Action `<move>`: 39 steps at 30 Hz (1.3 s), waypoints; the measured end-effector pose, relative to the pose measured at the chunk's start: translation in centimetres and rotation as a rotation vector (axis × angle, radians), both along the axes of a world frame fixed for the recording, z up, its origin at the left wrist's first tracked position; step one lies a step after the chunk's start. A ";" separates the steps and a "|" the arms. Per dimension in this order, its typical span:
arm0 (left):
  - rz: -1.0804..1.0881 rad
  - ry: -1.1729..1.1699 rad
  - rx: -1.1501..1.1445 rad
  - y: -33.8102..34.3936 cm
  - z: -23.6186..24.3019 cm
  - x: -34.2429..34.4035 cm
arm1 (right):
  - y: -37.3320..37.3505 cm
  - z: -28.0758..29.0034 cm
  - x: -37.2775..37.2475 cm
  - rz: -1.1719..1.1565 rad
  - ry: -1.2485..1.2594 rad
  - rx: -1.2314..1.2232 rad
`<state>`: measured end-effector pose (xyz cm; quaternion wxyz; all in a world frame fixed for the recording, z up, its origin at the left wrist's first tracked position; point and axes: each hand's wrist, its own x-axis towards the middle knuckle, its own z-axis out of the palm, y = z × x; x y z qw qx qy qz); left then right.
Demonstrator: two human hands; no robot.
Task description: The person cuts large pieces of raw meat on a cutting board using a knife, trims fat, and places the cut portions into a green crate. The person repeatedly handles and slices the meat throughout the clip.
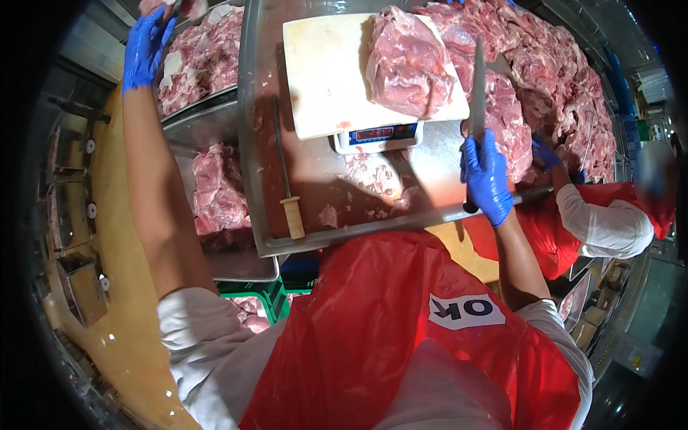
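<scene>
My right hand (pixel 488 175), in a blue glove, is closed round the dark handle of a knife (pixel 478 86), its blade pointing away from me. To the left of the blade, a large piece of raw meat (pixel 408 64) lies on a white cutting board (pixel 326 79), which rests on a scale (pixel 376 137) with a lit red display. Far out to the left, my gloved left hand (pixel 145 50) has its fingers stretched out above a container of meat pieces (pixel 204 54). Beyond its fingertips is a piece of meat (pixel 192 8), cut off by the frame edge.
A sharpening steel (pixel 281 158) with a light handle lies on the metal table (pixel 315 222). Meat is heaped (pixel 559 93) at the far right. Left of the table stands a metal tub (pixel 236 266) with meat, above a green crate (pixel 276 297). A co-worker (pixel 609 222) works at right.
</scene>
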<state>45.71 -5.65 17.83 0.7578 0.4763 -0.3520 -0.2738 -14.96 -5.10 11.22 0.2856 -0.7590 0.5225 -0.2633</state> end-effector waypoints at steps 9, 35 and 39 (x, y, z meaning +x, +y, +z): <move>-0.057 -0.158 0.525 -7.0 -10.4 -8.6 | -0.2 -0.6 -8.2 -0.318 -0.239 0.247; -0.423 -1.287 0.098 -6.6 -2.7 -37.7 | -4.3 -9.5 -15.4 -0.189 -0.387 0.398; -0.180 -1.299 0.223 -1.4 -4.0 -39.2 | -8.6 -8.8 -9.6 0.013 -0.287 0.275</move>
